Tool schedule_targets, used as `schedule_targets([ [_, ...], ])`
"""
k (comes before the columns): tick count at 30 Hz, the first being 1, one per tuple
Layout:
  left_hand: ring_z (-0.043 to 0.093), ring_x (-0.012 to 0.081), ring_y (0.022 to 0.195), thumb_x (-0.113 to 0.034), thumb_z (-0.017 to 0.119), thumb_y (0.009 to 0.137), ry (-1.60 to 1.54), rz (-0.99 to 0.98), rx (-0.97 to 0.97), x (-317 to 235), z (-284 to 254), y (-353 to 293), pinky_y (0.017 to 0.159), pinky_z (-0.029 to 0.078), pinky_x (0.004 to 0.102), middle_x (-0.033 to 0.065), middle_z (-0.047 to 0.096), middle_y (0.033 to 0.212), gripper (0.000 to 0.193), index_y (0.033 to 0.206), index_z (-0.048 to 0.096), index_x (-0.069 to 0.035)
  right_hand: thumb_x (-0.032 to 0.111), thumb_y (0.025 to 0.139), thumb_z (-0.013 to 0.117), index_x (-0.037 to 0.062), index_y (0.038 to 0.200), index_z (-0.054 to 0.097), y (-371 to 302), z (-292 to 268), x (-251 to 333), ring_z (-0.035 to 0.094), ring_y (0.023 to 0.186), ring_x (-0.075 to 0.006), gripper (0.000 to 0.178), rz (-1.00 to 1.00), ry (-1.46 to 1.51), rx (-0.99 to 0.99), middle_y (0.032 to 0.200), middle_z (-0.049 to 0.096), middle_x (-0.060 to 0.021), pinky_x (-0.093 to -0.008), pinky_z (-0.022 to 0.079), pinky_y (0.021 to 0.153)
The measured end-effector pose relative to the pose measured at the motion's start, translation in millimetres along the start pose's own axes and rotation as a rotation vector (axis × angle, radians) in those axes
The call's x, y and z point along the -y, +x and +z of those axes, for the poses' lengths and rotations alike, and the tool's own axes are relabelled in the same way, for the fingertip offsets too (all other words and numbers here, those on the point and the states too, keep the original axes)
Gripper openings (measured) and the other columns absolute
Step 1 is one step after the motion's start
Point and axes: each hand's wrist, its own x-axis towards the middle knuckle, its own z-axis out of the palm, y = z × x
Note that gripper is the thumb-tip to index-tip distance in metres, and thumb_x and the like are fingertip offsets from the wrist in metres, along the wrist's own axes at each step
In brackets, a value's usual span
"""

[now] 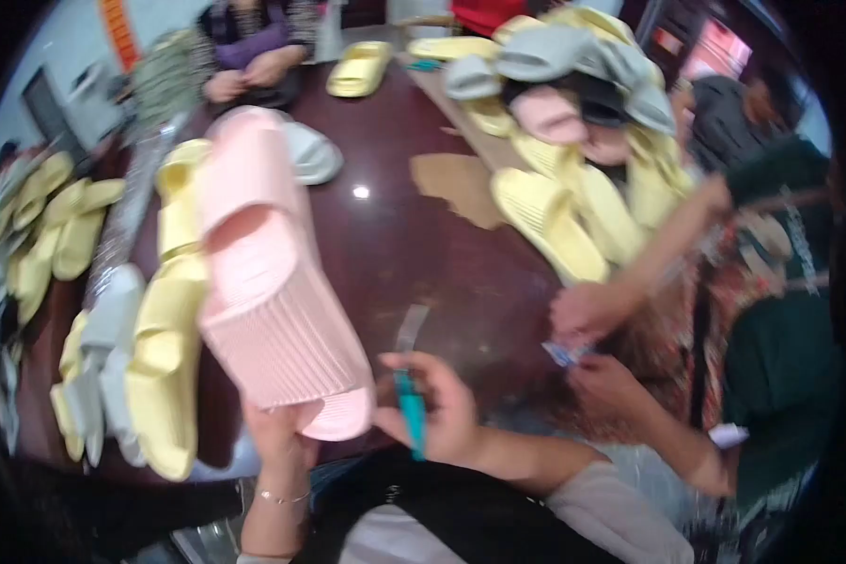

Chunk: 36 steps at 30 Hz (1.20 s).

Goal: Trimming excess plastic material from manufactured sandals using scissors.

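Pink slippers [287, 357], seemingly two fitted together, are held up over the table by my left hand [277, 428]. Its fingers grip their near end from below and are partly hidden. My right hand [446, 404] is closed on a teal-handled knife [410, 409], just right of the slippers' near end. The knife's thin, blurred blade points up and away from me. Left of the pink pair lies a row of yellow slippers [164, 367], with grey slippers [113, 348] beside them. A pale grey slipper [312, 155] shows partly behind the pink ones.
The dark, glossy table [376, 244] carries a heap of yellow, grey, pink and black slippers [573, 122] at far right. A lone yellow slipper [359, 70] lies at the far edge. On the right, a co-worker's hands [592, 320] hold something small; another person sits opposite.
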Motion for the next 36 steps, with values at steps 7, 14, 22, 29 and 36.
schedule_targets([
  [7,0.055,0.0345,0.106,-0.034,0.055,0.087,-0.884,-0.384,-0.024,-14.4,-41.5,-8.5,0.086,0.050,0.0400,0.0249,0.047,0.123,0.062,0.133,0.033,0.001,-0.001,0.077,0.066,0.0029,0.127,0.039,17.6,-2.1,-3.6,0.060,0.073,-0.0130,0.056,0.316,0.129,0.087,0.090,0.062,-0.0124,-0.0238,0.050,0.061],
  [14,0.055,0.0332,0.103,-0.041,0.048,0.090,-1.309,-0.603,0.462,-15.9,-41.5,-5.5,0.086,0.049,0.0437,0.0190,0.047,0.124,0.059,0.134,0.035,-0.005,-0.003,0.074,0.067,0.0032,0.129,0.042,37.9,-9.3,5.4,0.058,0.075,-0.0132,0.061,0.214,0.000,0.241,0.092,0.060,-0.0111,-0.0237,0.048,0.064],
  [22,0.050,0.0208,0.112,-0.026,0.053,0.090,0.242,-0.055,0.035,-74.5,-86.4,-33.3,0.096,0.042,0.0339,0.0109,0.046,0.129,0.053,0.135,0.034,-0.005,-0.002,0.066,0.075,0.0041,0.125,0.041,32.6,-9.5,-17.3,0.055,0.088,-0.0137,0.068,0.323,-0.086,0.125,0.096,0.056,-0.0063,-0.0292,0.047,0.078],
  [29,0.049,0.0241,0.117,-0.024,0.053,0.087,0.021,0.085,-0.261,-135.9,-117.4,-56.7,0.098,0.041,0.0371,0.0131,0.046,0.130,0.056,0.134,0.034,-0.001,-0.005,0.066,0.070,0.0035,0.125,0.041,29.3,3.7,-24.9,0.054,0.084,-0.0133,0.066,0.454,-0.071,0.162,0.096,0.054,-0.0071,-0.0252,0.046,0.073],
  [36,0.059,0.0274,0.097,-0.025,0.051,0.082,-0.039,0.452,-0.483,-198.7,-230.4,-17.5,0.084,0.049,0.0390,0.0153,0.059,0.108,0.043,0.115,0.050,0.002,-0.009,0.070,0.062,0.0029,0.131,0.036,27.3,2.1,-26.5,0.055,0.093,-0.0171,0.068,0.481,0.157,0.121,0.110,0.053,-0.0115,-0.0265,0.050,0.075],
])
